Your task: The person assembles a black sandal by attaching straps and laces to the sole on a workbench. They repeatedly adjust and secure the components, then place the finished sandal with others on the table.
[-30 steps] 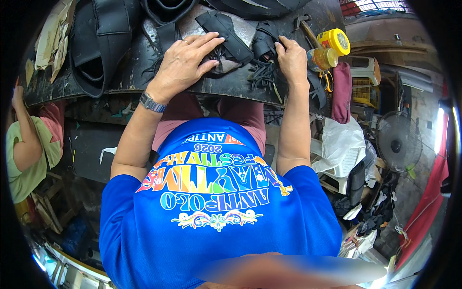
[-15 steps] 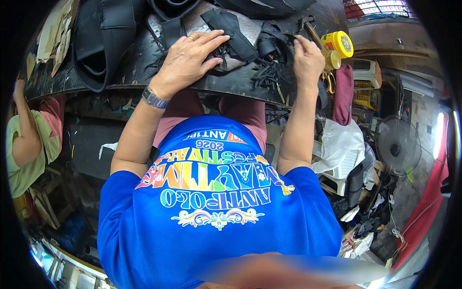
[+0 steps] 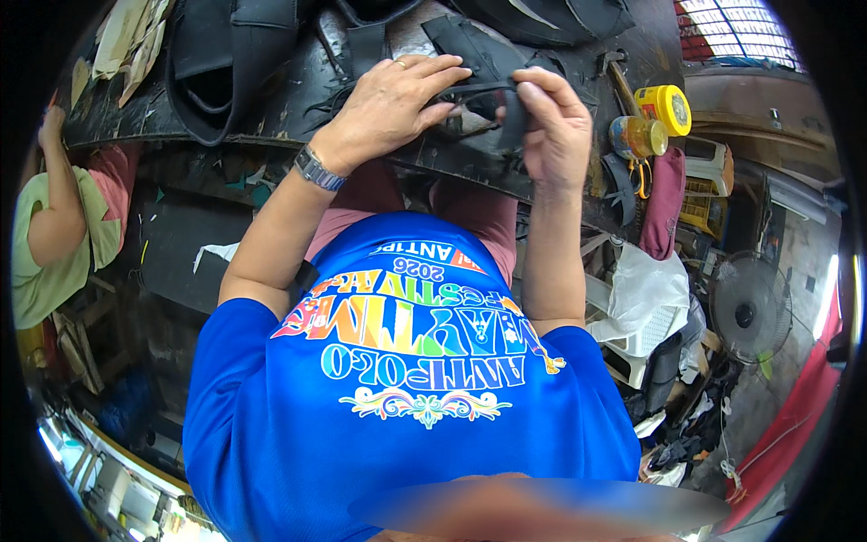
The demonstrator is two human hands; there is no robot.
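Note:
My left hand [image 3: 388, 107] lies over black straps and a silver-grey surface on the dark table, fingers stretched forward and thumb apart from them. Close by on the right, my raised right hand [image 3: 555, 126] pinches a black strap [image 3: 513, 117] between thumb and fingers. The strap hangs in a loop and runs left toward my left fingertips; whether it touches them I cannot tell. Beyond the hands lies a flat black strip [image 3: 456, 45] on the silver-grey surface [image 3: 411, 41].
Large black pieces [image 3: 230, 72] lie at the table's left. Right of my hands are a hammer [image 3: 623, 86], a yellow-lidded jar [image 3: 664, 108], a second jar [image 3: 639, 137] and orange-handled scissors [image 3: 642, 179]. A fan [image 3: 751, 307] stands right; another person [image 3: 63, 221] is left.
My right hand has lifted the black strap from the table and moved left toward my left hand. My left hand stays over the straps. The whole view has shifted slightly.

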